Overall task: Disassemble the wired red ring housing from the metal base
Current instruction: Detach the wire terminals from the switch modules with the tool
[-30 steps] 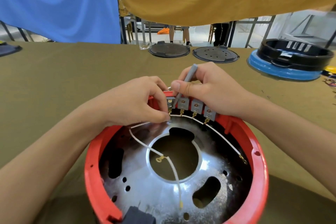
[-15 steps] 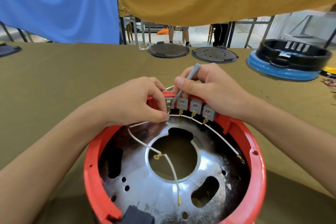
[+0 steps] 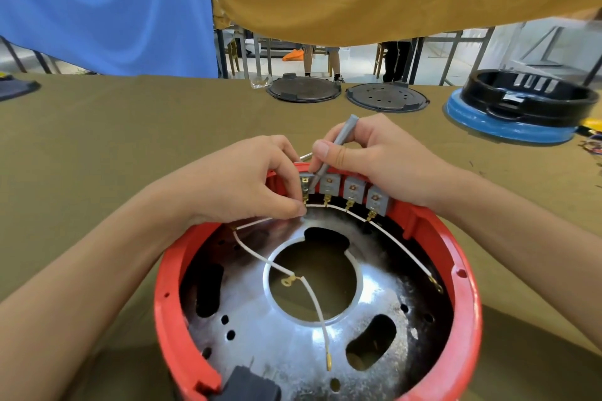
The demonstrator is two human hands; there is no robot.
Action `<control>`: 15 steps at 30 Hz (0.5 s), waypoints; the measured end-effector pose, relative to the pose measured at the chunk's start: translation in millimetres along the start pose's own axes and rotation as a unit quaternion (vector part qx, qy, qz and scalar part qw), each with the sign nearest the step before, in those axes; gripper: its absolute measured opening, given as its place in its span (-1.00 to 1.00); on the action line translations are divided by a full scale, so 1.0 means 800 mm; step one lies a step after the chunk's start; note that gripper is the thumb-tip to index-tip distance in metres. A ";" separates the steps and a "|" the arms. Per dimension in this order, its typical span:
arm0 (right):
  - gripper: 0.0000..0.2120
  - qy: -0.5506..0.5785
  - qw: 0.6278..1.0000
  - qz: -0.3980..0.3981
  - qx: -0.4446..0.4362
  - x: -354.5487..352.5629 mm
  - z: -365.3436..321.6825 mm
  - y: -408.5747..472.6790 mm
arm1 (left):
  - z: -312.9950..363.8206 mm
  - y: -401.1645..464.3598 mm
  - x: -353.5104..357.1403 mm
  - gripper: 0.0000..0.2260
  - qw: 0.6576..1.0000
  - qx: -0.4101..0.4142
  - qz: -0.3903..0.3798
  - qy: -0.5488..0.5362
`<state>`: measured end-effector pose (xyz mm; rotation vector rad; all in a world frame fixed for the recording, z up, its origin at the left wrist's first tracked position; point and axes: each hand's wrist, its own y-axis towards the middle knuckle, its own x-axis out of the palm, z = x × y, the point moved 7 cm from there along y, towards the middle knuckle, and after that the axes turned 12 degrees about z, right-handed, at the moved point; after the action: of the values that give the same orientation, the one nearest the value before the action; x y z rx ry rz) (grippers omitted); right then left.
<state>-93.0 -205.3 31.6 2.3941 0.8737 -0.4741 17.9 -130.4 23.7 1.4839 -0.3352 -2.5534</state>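
The red ring housing lies open side up on the olive table, around a shiny metal base with a round central hole. Several grey switch blocks with brass terminals line its far inner wall, joined by a white wire. Another white wire with brass ends lies loose across the base. My left hand pinches at the leftmost terminal. My right hand holds a thin grey screwdriver, its tip at the leftmost switch block.
Two dark round lids lie at the table's far edge. A black ring on a blue base stands at the far right. Blue and mustard cloths hang beyond. A dark plug block sits at the housing's near rim.
The right hand has tilted the screwdriver slightly, its top leaning more to the right. The left hand keeps its pinch at the leftmost terminal.
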 end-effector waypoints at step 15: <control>-0.90 -0.127 0.982 0.016 -0.139 -0.001 -0.022 -0.008 | 0.000 -0.002 -0.001 -0.95 1.000 -0.010 -0.009 -0.010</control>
<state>-95.0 -191.1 43.6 2.0383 0.7333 -0.5889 18.1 -128.8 23.8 1.4615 -0.2978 -2.5801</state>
